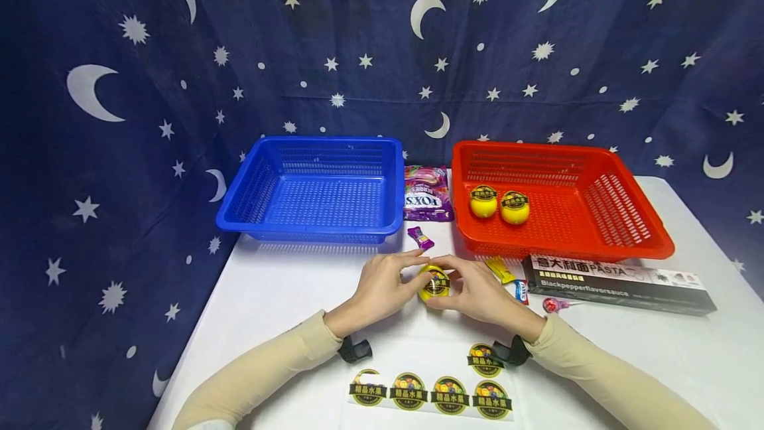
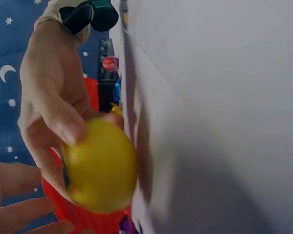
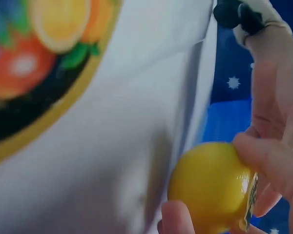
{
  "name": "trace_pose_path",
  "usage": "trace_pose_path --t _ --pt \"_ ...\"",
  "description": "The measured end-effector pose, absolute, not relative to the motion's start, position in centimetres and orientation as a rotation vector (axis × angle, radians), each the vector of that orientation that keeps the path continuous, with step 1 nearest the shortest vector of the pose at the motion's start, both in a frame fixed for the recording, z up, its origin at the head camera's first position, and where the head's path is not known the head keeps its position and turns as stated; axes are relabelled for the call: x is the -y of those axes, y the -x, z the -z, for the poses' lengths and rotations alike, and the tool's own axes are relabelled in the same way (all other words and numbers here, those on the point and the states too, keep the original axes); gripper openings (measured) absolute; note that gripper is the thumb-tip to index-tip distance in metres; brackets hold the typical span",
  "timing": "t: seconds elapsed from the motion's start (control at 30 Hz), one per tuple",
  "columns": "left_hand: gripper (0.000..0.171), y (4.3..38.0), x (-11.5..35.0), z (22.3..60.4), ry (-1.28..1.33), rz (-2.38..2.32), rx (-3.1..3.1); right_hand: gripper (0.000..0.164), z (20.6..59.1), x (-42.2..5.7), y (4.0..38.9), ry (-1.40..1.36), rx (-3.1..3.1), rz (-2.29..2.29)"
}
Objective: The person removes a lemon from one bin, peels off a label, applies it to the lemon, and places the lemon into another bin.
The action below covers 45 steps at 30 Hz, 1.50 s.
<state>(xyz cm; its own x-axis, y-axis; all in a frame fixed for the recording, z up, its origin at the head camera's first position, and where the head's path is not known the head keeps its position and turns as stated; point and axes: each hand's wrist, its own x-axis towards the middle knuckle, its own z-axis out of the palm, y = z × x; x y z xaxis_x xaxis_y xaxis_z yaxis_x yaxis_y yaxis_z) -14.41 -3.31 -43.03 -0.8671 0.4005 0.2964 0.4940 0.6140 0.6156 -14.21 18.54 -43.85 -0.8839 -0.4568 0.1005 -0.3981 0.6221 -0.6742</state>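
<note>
In the head view both hands meet over a yellow lemon (image 1: 427,293) near the table's middle. A round black-and-gold fruit sticker (image 1: 440,282) lies on its upper face. My right hand (image 1: 480,290) grips the lemon between thumb and fingers; the left wrist view shows the lemon (image 2: 103,168) in that grasp, close to the table. From the other side my left hand (image 1: 382,287) touches the lemon with its thumb beside the sticker, its fingers stretched out. The right wrist view shows the sticker (image 3: 252,200) edge-on along the lemon's side.
A blue basket (image 1: 310,229) and a red basket (image 1: 567,244) with two stickered lemons (image 1: 514,208) stand behind. Between them lie a purple candy bag (image 1: 427,194) and a wrapped candy (image 1: 420,237). A pasta box (image 1: 621,287), lollipop (image 1: 552,305) and sticker strip (image 1: 408,391) lie nearer.
</note>
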Motion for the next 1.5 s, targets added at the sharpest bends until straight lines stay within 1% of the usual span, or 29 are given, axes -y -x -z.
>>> trace_pose_path --t 0.1,0.23,0.33,0.4,0.47,0.53,0.63,0.7,0.8,0.9,1.03,1.4,1.5 --pt "0.034 14.5 2.5 42.4 0.777 1.121 2.614 0.062 41.7 -20.3 13.3 0.718 -2.669 1.157" --pt "0.031 15.3 1.1 41.5 0.822 1.114 2.546 0.063 37.2 -23.8 13.3 0.701 -2.567 1.284" --pt "0.037 16.3 0.0 40.9 0.830 1.027 2.577 0.064 33.9 -27.1 15.3 0.640 -2.617 1.290" --pt "0.044 16.9 -0.7 40.6 0.812 0.953 2.620 0.063 32.3 -29.5 17.7 0.554 -2.690 1.235" --pt "0.050 17.4 -1.3 40.5 0.786 0.894 2.667 0.063 31.6 -31.9 20.5 0.445 -2.721 1.193" --pt "0.054 17.7 -1.7 40.4 0.758 0.874 2.705 0.065 31.6 -34.0 23.4 0.331 -2.721 1.147" --pt "0.057 18.0 -2.0 40.6 0.714 0.853 2.748 0.068 32.9 -36.5 27.3 0.240 -2.683 1.101" --pt "0.056 18.0 -2.2 40.8 0.691 0.845 2.762 0.070 34.2 -37.5 29.1 0.222 -2.659 1.040" --pt "0.053 18.0 -2.4 41.1 0.667 0.830 2.751 0.072 36.2 -38.3 30.6 0.247 -2.590 0.953" --pt "0.049 18.0 -2.7 41.3 0.663 0.844 2.715 0.072 37.7 -38.6 31.1 0.286 -2.533 0.886" --pt "0.046 18.1 -3.0 41.4 0.658 0.870 2.674 0.069 38.6 -38.7 31.2 0.294 -2.536 0.848" --pt "0.045 18.5 -3.0 41.3 0.643 0.881 2.638 0.071 38.3 -38.6 31.2 0.296 -2.574 0.782" --pt "0.045 18.6 -3.0 41.4 0.641 0.878 2.644 0.075 38.0 -38.7 30.9 0.302 -2.596 0.749"
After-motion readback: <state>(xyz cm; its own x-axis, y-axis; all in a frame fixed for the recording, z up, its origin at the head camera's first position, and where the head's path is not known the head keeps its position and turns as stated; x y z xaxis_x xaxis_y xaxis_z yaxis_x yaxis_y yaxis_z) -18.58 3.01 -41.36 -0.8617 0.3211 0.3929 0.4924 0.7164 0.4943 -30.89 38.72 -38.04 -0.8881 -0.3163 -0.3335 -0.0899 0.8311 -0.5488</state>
